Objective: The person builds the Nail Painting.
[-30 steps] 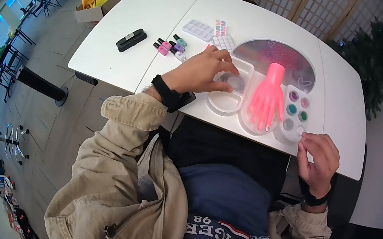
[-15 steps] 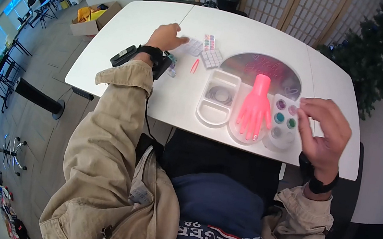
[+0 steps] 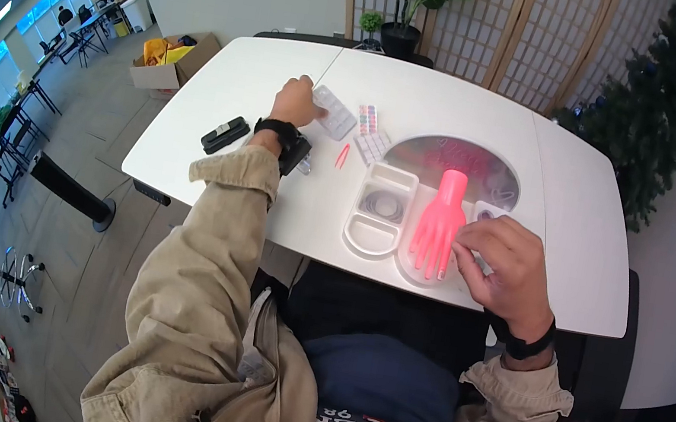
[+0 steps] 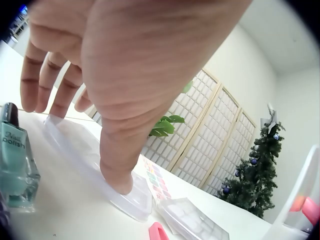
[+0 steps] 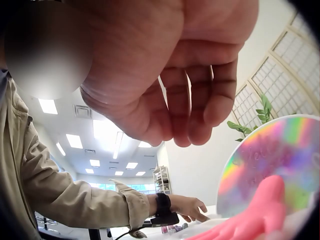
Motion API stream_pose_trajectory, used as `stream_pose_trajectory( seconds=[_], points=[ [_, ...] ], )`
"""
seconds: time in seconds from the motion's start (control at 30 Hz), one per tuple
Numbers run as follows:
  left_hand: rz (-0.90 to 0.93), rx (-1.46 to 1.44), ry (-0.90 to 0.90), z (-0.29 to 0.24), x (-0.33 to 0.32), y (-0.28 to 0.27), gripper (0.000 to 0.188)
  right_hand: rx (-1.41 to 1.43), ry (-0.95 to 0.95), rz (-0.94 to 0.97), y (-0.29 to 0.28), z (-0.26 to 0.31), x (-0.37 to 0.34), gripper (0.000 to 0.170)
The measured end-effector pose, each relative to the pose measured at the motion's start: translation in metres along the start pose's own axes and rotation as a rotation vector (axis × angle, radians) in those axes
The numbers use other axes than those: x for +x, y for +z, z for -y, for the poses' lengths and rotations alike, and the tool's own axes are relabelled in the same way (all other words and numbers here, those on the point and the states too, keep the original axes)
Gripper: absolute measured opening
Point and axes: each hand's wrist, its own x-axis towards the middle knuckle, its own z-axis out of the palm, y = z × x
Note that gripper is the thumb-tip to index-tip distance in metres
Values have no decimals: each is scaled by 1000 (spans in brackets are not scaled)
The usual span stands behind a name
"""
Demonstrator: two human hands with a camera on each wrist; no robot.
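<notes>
My left hand (image 3: pixel 297 101) reaches over the back left of the table and grips a clear plastic compartment case (image 3: pixel 335 114), thumb on one long edge and fingers at the other. In the left wrist view, a teal nail polish bottle (image 4: pixel 16 155) stands beside the case. My right hand (image 3: pixel 506 264) hovers at the pink practice hand (image 3: pixel 439 222), fingers curled and thumb tip brought against the index finger. Nothing shows between its fingertips. It overlaps the pot tray (image 3: pixel 491 209) beside the practice hand. One fingertip of the practice hand carries a decorated nail.
Left of the practice hand sits a white divided tray (image 3: pixel 377 232) with a round clear item inside. Behind is a half-round shiny panel (image 3: pixel 493 166). Pink tweezers (image 3: pixel 343 156), a gridded case (image 3: pixel 372 146), a sticker sheet (image 3: pixel 367 118) and a black case (image 3: pixel 225 135) lie around.
My left hand left the divided tray, moved to the back left and took hold of the clear case. My right hand rose from the pot tray and moved left toward the practice hand.
</notes>
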Motion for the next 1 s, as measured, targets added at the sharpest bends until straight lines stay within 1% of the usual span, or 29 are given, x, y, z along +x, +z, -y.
stream_pose_trajectory(
  seconds=[0.03,0.07,0.13,0.2,0.23,0.27,0.33,0.4,0.47,0.6,0.63,0.73,1.0],
  points=[
    [-93,-151,15,7,2,-6,61,-3,1,11,0,0,-1,16],
    [-150,-209,20,13,5,-10,55,-5,4,23,0,0,-2,16],
    [-254,-327,28,4,-7,-42,42,-9,11,24,0,0,-2,16],
    [-312,-544,98,-13,-30,-82,33,-13,17,18,-1,-1,-3,17],
    [-360,-629,190,-22,-41,-101,31,-14,21,11,-3,0,-2,17],
    [-330,-753,221,-33,-55,-119,28,-13,26,5,-4,1,-2,18],
    [-280,-941,467,-42,-70,-129,26,-19,44,9,-8,2,-1,18],
    [-185,-981,645,-60,-87,-131,24,-27,49,8,-9,4,0,18],
    [-117,-877,747,-78,-94,-127,20,-39,39,-3,-11,5,3,17],
    [8,-735,773,-106,-100,-99,20,-45,20,2,-12,8,6,17],
    [-5,-662,817,-109,-100,-91,20,-42,19,3,-13,8,6,17],
    [-19,-596,841,-116,-99,-76,20,-43,9,0,-14,8,7,17],
    [-19,-530,818,-118,-92,-46,20,-41,8,-10,-15,4,1,19]
  ],
)
